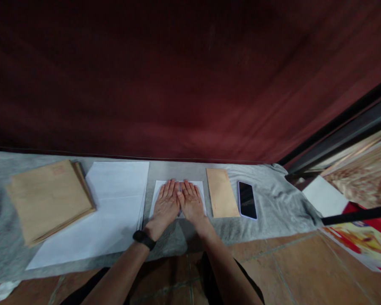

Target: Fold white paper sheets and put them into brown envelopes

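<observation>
A small white sheet of paper (157,189) lies on the grey cloth, mostly covered by my two hands. My left hand (167,203) rests flat on its left half, fingers stretched out and pointing away from me. Beside it, my right hand (191,202) lies flat on the right half, its thumb touching the left hand. Whether the sheet is folded under my palms is hidden. Just right of my right hand is a single brown envelope (222,192). A black band is around my left wrist.
On the left, a stack of brown envelopes (51,199) partly covers large white sheets (114,212). A phone (247,200) lies at the right on the grey cloth (276,207). Dark red fabric (190,84) rises behind. A red printed box (368,239) stands on the tiled floor (298,271).
</observation>
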The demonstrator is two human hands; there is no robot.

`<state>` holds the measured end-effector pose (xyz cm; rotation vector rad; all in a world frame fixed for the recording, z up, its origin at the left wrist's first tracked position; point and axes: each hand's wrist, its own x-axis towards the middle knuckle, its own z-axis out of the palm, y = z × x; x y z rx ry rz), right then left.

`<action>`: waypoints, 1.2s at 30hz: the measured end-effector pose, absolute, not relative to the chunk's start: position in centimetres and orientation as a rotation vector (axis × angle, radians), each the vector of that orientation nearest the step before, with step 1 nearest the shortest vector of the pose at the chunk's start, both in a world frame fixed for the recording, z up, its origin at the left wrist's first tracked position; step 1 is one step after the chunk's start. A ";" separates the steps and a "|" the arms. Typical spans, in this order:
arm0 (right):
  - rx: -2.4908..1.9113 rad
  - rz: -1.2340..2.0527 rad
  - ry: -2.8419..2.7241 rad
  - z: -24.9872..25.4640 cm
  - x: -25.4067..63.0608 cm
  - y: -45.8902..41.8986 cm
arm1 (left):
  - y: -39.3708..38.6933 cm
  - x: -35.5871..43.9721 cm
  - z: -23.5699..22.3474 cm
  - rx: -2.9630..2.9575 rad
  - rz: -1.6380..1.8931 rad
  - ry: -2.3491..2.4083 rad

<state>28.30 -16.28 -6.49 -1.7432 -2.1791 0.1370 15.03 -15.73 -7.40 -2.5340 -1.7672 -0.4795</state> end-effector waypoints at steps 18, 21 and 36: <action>-1.852 -0.194 -1.986 -8.5 30.8 -17.2 | -16.7 13.5 -7.5 -2.293 -0.633 -1.992; -1.890 -0.204 -1.983 -8.4 30.9 -17.5 | -17.1 13.4 -7.8 -2.263 -0.672 -2.021; -1.780 -0.113 -2.106 -6.8 30.2 -18.6 | -21.3 14.6 -6.6 -2.538 -0.605 -1.643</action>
